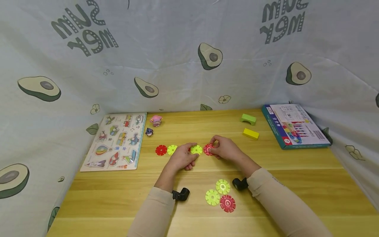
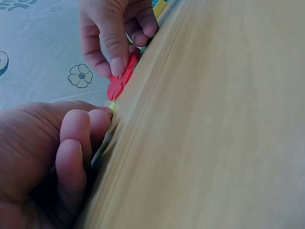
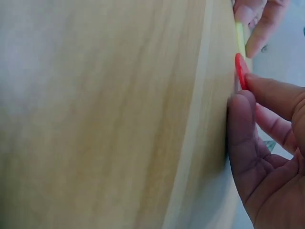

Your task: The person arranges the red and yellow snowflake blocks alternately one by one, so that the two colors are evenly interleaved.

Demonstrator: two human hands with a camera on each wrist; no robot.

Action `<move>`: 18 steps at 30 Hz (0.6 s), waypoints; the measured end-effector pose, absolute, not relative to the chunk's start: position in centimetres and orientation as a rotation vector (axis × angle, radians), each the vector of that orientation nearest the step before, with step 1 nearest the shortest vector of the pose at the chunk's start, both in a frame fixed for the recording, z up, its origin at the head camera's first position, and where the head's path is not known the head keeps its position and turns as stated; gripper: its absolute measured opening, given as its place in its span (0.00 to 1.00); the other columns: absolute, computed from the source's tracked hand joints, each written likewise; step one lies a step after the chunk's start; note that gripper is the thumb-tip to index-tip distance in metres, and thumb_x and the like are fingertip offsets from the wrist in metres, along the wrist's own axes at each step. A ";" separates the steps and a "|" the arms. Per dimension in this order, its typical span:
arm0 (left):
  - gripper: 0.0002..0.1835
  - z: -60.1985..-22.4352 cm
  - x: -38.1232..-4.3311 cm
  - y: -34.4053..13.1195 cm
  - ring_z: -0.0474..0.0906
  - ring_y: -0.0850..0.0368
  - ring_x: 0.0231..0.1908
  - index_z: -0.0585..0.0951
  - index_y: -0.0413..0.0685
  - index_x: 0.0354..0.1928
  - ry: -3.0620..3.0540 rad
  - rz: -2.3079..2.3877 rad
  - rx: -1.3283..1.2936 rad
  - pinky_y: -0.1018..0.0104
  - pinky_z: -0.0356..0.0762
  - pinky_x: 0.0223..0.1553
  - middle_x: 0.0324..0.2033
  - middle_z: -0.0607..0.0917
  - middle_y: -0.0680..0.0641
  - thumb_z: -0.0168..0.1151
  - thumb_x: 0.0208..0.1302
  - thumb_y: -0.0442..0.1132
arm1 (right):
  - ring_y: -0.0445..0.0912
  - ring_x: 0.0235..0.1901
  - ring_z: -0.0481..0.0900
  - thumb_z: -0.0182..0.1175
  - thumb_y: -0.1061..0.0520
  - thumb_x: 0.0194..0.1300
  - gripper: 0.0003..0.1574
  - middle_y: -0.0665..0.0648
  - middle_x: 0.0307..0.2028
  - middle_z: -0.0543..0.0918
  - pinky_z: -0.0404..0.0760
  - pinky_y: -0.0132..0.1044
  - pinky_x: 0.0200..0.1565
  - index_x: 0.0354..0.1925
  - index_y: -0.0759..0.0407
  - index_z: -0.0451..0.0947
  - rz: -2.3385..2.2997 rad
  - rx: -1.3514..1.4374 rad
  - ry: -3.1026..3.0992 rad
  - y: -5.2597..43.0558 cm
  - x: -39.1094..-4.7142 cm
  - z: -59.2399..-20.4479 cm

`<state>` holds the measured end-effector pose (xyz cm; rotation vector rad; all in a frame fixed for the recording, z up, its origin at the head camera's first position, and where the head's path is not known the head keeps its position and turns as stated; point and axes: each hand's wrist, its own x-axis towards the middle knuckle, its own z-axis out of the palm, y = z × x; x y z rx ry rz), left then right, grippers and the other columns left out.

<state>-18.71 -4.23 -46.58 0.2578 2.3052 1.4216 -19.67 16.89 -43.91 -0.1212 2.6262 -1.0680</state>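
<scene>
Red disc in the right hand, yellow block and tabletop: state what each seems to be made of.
Red disc in the right hand: probably plastic with a smooth finish; thin, evenly coloured, with notched edges.
Yellow block: perhaps painted wood, possibly plastic; flat, opaque colour and straight edges leave it open.
Tabletop: wood or wood-look laminate, slightly glossy; grain streaks and a soft sheen show.

Picture puzzle board (image 1: 111,158), pink figurine (image 1: 156,120), green arch block (image 1: 248,119), boxed set (image 1: 299,126)

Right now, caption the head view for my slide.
Left hand holds a yellow-green disc while the right hand pinches a red disc beside it at a wooden table.
</scene>
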 end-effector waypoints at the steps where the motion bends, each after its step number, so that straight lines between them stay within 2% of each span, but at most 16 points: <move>1: 0.29 -46.6 -18.7 -4.2 0.75 0.56 0.10 0.66 0.55 0.65 2.303 1.420 0.253 0.60 0.77 0.13 0.13 0.79 0.44 0.61 0.62 0.42 | 0.45 0.16 0.74 0.66 0.53 0.57 0.16 0.54 0.20 0.76 0.74 0.35 0.19 0.41 0.55 0.72 -1.055 -0.125 2.636 16.9 -19.8 -44.0; 6: 0.29 -46.7 -18.8 -4.3 0.75 0.55 0.10 0.66 0.55 0.65 2.301 1.425 0.255 0.61 0.77 0.14 0.13 0.79 0.44 0.61 0.62 0.42 | 0.44 0.13 0.72 0.66 0.52 0.57 0.15 0.54 0.17 0.75 0.72 0.34 0.18 0.38 0.55 0.72 -1.022 -0.149 2.671 16.9 -20.0 -44.4; 18: 0.30 -46.6 -18.8 -4.4 0.75 0.55 0.10 0.66 0.55 0.66 2.285 1.422 0.262 0.60 0.77 0.14 0.14 0.80 0.44 0.61 0.62 0.42 | 0.45 0.15 0.72 0.65 0.50 0.58 0.16 0.54 0.17 0.74 0.70 0.36 0.20 0.39 0.55 0.72 -1.031 -0.170 2.679 16.9 -19.3 -44.0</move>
